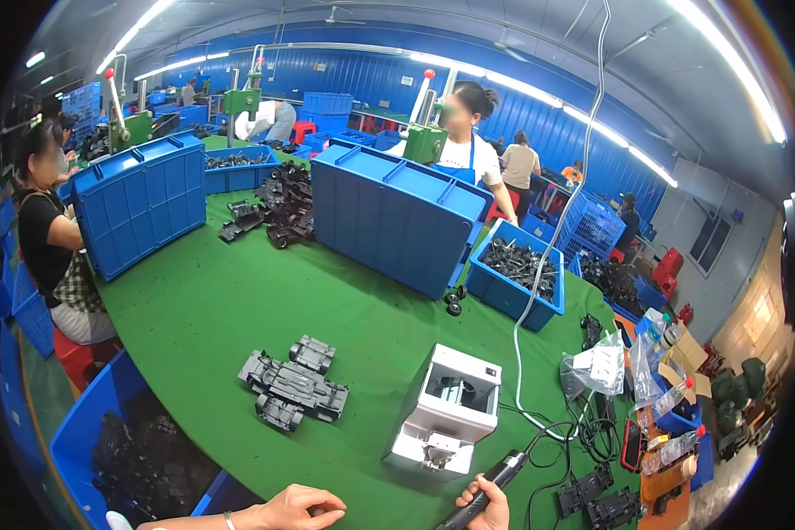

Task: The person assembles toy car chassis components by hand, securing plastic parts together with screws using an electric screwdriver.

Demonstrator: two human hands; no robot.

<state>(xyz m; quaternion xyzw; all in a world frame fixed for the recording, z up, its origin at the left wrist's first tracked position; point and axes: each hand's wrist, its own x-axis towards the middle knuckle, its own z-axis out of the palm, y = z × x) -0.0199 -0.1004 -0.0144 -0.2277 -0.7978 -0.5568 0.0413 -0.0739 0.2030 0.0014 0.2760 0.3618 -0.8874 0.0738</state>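
My right hand (488,505) is closed around a black electric screwdriver (506,470) at the lower edge, its cable running off to the right. To the left of it my left hand (305,507) hovers low over the green table, fingers curled together, with nothing visible in them. Just beyond my hands stands a white screw feeder (446,411) with an open top window. Left of the feeder lies a small group of black plastic toy-car chassis (293,389), touching each other. Neither hand touches them.
Large blue bins (393,216) stand on their sides across the table. A blue crate of black parts (517,265) sits at right, near loose black wheels (453,305). Cables, a phone (632,444) and more chassis (583,491) crowd the right edge. Co-workers sit opposite and left.
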